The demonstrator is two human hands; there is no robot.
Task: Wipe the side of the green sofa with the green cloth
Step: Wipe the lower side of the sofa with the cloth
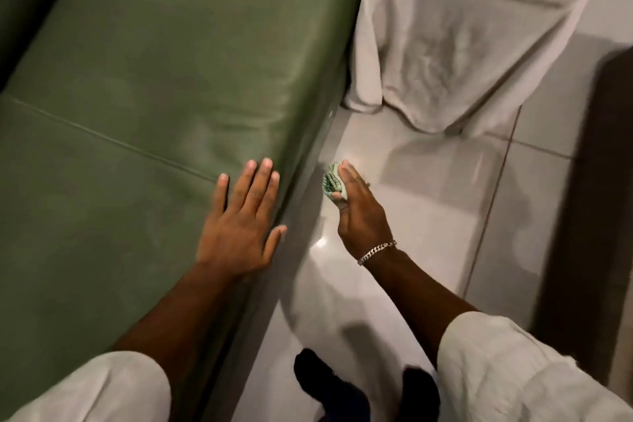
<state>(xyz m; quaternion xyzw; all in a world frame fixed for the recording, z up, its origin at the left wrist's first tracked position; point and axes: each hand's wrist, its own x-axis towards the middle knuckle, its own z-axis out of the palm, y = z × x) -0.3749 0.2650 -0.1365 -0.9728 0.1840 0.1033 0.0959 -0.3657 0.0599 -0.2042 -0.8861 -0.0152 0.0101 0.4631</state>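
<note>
Left hand (239, 223) is lying flat, fingers spread, palm down on the top of the green sofa (144, 79) near its edge, holding nothing. It reads as bracing.

Right hand (356, 205) is reaching down beside the sofa, fingers curled around the bunched green cloth (334, 183). A chain bracelet (376, 252) is sitting on that wrist. The cloth is hanging close to the sofa's side panel (301, 175), above the glossy tiled floor (394, 181); whether it is actually touching the panel cannot be told from this angle.

Risks, as judged:
- Cloth is wadded small, so it is likely covering only a narrow strip per pass and leaving streaks unwiped.
- Side panel is in shadow and seen steeply, so missed patches low down are likely.
- Bracelet could be scraping the upholstery if the wrist is turning inward.
- White draped fabric (445, 55) is hanging near the sofa's far end; a long stroke could be snagging it.
- Leaning weight on the left palm over a slick floor could mean a slip.
</note>
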